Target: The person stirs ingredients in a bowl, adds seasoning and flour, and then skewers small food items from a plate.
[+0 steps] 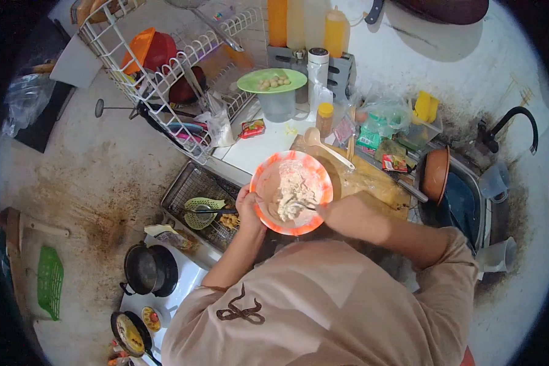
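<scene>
An orange-and-white bowl (291,193) is held up in front of my chest, over the counter's near edge. My left hand (248,206) grips its left rim, fingers wrapped round the side. Inside lies a pale, lumpy, floury mixture (291,189). My right hand (333,213), slightly blurred, closes at the bowl's right rim on a metal spoon (304,205). The spoon's head is sunk in the mixture, so its shape is partly hidden. Just beyond the bowl, a beige ladle (328,147) rests on a wooden cutting board (372,182).
A brown pot (435,175) stands by the sink (483,210) at right. A white dish rack (158,79) and a green plate (271,80) of small round pieces are at the back. Left are a wire basket (183,183) with a slotted ladle (201,213) and black pans (146,268).
</scene>
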{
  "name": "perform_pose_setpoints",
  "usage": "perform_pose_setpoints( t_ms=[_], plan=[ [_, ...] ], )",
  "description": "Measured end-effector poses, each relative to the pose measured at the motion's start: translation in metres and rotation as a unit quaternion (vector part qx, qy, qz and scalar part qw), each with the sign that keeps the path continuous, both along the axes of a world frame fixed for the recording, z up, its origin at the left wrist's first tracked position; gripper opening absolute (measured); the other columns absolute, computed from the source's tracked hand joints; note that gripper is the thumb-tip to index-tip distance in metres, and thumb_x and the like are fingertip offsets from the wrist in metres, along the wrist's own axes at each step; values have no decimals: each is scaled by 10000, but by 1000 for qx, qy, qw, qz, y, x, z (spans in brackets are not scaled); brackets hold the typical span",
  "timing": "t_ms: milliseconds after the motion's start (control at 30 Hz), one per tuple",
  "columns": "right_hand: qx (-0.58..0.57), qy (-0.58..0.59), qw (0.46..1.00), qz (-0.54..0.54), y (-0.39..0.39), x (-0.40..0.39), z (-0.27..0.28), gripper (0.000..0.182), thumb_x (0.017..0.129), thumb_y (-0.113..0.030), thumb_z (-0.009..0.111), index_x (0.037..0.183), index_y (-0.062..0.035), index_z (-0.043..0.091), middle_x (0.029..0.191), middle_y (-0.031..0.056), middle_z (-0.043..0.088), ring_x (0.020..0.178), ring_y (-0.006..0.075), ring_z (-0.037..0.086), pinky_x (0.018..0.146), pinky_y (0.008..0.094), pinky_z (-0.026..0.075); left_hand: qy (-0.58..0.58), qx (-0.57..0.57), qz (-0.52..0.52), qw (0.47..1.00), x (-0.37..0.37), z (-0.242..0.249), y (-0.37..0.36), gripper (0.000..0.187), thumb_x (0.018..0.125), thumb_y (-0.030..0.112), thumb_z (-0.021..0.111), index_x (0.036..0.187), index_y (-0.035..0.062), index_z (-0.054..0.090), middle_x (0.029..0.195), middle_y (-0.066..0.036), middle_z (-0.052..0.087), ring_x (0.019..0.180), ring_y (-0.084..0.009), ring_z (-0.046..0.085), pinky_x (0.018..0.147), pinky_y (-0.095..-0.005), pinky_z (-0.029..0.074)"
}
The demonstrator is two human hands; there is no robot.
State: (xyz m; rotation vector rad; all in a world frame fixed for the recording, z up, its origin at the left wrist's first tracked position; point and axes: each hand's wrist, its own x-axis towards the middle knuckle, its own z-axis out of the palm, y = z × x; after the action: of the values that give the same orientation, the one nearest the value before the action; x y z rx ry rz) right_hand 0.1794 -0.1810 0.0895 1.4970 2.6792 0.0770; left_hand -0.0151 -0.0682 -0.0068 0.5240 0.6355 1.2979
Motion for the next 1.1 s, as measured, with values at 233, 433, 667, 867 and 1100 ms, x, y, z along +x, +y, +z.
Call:
perform_pose_setpoints(
  t_ms=[233, 433, 667, 867, 1100],
  plan=[
    [37, -20, 991, -131, 6, 18, 31, 258, 768, -92, 442, 1003, 1, 496, 660, 106, 565, 572, 236, 587, 451, 355, 456, 35, 35, 3, 999, 14, 7, -1, 309, 530, -19, 408, 825, -45, 496, 843, -142, 556, 802, -231, 551, 753, -330, 472],
    [-19, 45, 996, -77, -10, -15, -9, 280, 747, -74, 448, 994, 49, 495, 644, 140, 561, 556, 266, 584, 428, 356, 445, 32, 19, -11, 999, 27, 10, 5, 366, 527, 3, 396, 884, -49, 455, 876, -159, 530, 838, -262, 536, 780, -348, 454],
    [39, 1, 994, -98, 4, 20, 5, 196, 738, -103, 468, 895, 1, 522, 614, 101, 551, 511, 226, 574, 382, 341, 423, 28, 35, -42, 998, 24, 9, 3, 378, 525, 0, 386, 893, -53, 452, 904, -164, 518, 861, -275, 526, 770, -362, 454],
    [45, 73, 990, -115, 19, 2, -32, 122, 738, -86, 462, 837, -24, 499, 621, 89, 557, 552, 233, 583, 444, 365, 452, 65, 23, -46, 997, 32, 23, 5, 415, 510, 17, 382, 914, -63, 434, 944, -181, 506, 912, -298, 514, 820, -390, 437],
    [-12, 63, 992, -111, -1, 16, -3, 190, 764, -113, 462, 899, -50, 581, 629, 108, 567, 565, 265, 580, 473, 386, 446, -89, -47, -105, 989, 36, 8, 5, 413, 512, -25, 383, 915, -54, 466, 911, -168, 534, 848, -268, 547, 775, -362, 468]
  ],
)
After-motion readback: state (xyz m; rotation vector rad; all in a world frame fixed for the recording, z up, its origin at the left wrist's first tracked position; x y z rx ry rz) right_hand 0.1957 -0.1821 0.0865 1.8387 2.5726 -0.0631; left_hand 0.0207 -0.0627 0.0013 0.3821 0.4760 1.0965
